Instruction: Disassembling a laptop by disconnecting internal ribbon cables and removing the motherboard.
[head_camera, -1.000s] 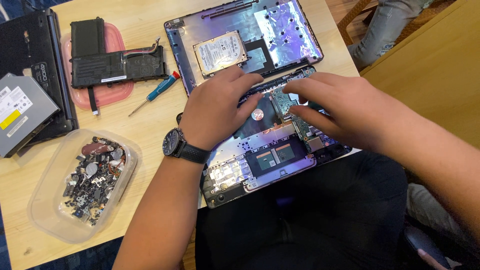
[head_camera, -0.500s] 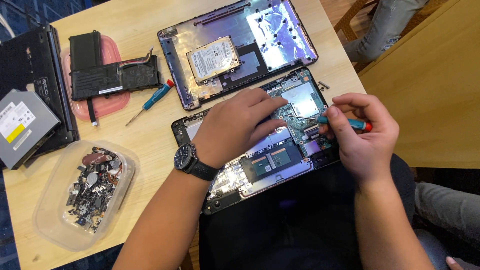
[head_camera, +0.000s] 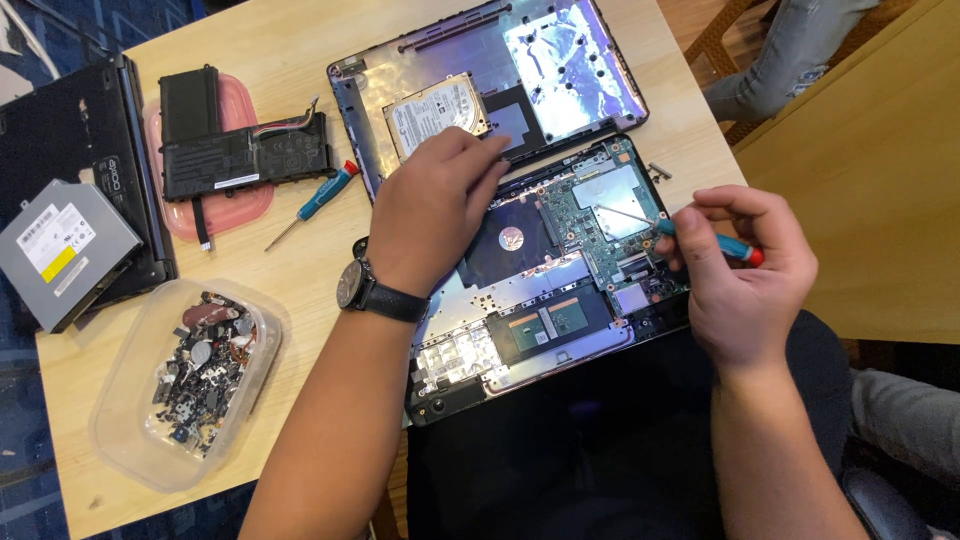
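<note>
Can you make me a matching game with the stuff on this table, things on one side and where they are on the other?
1. hard drive
2. blue screwdriver
3. small metal parts
4. battery

A. in the clear plastic tub
B. on the pink tray
C. in the right hand
D. in the opened case half, by the left hand

Pairs: 1-D, 2-C, 3-A, 4-B

Opened laptop chassis (head_camera: 540, 300) lies flat and skewed under both hands, green circuit board (head_camera: 600, 225) and round black fan bared. Left hand (head_camera: 430, 205) presses its upper edge. A small screwdriver (head_camera: 690, 232), teal grip with red cap, sits pinched in the right hand (head_camera: 745, 270), thin shaft slanting down onto the board.
</note>
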